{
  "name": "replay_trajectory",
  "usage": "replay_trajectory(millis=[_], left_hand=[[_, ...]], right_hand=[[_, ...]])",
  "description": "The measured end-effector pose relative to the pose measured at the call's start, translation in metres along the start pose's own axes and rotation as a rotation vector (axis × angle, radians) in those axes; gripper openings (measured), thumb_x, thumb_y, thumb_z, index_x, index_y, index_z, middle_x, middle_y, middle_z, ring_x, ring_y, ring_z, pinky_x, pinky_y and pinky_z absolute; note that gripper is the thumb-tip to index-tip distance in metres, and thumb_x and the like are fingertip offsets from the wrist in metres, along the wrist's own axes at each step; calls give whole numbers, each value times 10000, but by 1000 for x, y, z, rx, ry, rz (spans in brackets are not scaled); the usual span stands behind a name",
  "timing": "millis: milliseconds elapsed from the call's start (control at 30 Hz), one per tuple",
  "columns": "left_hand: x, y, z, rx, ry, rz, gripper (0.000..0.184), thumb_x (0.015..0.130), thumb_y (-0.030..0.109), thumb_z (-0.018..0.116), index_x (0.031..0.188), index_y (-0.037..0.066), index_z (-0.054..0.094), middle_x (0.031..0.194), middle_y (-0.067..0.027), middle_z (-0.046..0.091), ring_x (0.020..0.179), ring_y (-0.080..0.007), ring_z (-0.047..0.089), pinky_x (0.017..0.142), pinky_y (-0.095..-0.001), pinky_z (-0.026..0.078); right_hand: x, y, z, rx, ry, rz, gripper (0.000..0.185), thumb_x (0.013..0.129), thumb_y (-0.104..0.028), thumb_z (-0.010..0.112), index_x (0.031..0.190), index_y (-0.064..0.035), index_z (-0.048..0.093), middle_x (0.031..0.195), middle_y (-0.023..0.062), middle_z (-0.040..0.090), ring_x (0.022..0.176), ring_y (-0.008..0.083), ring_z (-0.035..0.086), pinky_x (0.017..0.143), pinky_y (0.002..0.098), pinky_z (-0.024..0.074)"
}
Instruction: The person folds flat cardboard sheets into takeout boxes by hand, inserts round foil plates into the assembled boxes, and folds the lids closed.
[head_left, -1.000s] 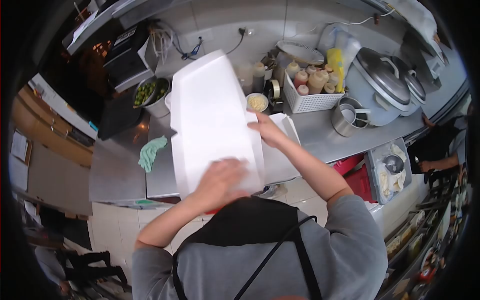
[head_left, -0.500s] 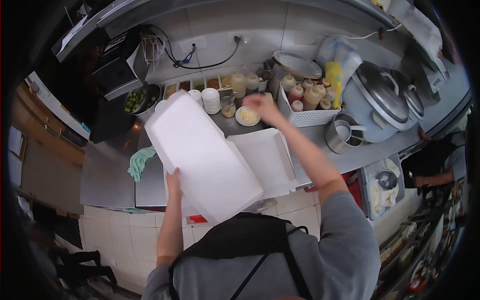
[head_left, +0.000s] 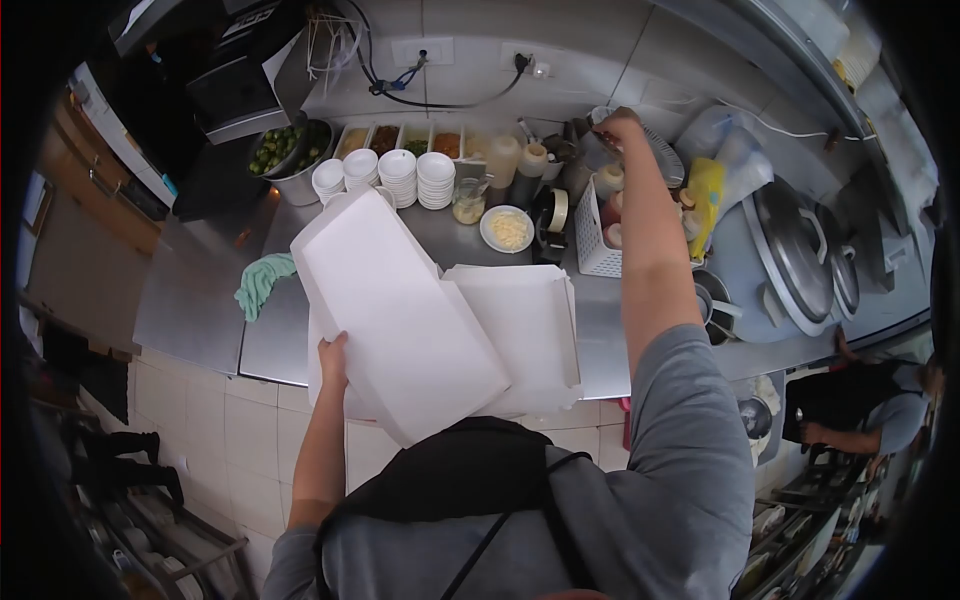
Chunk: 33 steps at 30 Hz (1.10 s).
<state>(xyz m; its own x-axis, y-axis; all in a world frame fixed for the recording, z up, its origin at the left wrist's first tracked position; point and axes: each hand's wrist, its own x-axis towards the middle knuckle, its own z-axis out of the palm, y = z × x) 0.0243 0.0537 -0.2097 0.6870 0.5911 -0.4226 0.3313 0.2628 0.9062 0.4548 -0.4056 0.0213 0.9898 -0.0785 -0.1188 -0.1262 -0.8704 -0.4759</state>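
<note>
A large white cardboard box [head_left: 400, 310], opened out, lies tilted over the steel counter's front edge. My left hand [head_left: 334, 358] grips its left edge. Partly under it on the right is a second open white box [head_left: 525, 325]. My right hand [head_left: 618, 127] reaches far back over the white basket of squeeze bottles [head_left: 597, 248], beside an oval foil-like tray [head_left: 662, 158]. Its fingers are bent together, and what they hold, if anything, is too small to name.
Stacked white bowls [head_left: 397, 178], a bowl of pale shreds [head_left: 507, 229] and a tape roll [head_left: 558, 211] stand behind the boxes. A green cloth [head_left: 264, 284] lies left. Large lidded pots [head_left: 790, 250] stand right; another person [head_left: 860, 410] is at the far right.
My right hand has left the box and moved back and right over the bottle basket. The long box has turned, its far end leftward, and my left hand now holds its left edge.
</note>
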Motion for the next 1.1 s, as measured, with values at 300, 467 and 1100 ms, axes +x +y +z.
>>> replay_trajectory(millis=[300,467,1100], left_hand=[[0,-1,1,14,42,1,406,769,154,584,1081,-75,460,933,-163,578,789,-257,582,695,-342,482],[3,-4,-1,16,22,16,466,761,186,597,1097,-92,432,947,-178,563,798,-270,582,683,-358,489],[5,-4,-2,-4,6,24,430,758,156,587,1090,-84,457,968,-176,571,807,-257,584,702,-343,483]], right_hand=[[9,15,-6,285,-147,86,170,716,-187,714,742,-42,629,683,49,612,550,126,564,487,232,464],[13,32,-1,540,-136,122,160,717,-142,713,812,-43,630,766,52,628,617,135,594,521,237,489],[-37,41,-25,-310,956,-257,204,737,-174,516,839,-41,633,810,177,629,742,332,623,697,427,498]])
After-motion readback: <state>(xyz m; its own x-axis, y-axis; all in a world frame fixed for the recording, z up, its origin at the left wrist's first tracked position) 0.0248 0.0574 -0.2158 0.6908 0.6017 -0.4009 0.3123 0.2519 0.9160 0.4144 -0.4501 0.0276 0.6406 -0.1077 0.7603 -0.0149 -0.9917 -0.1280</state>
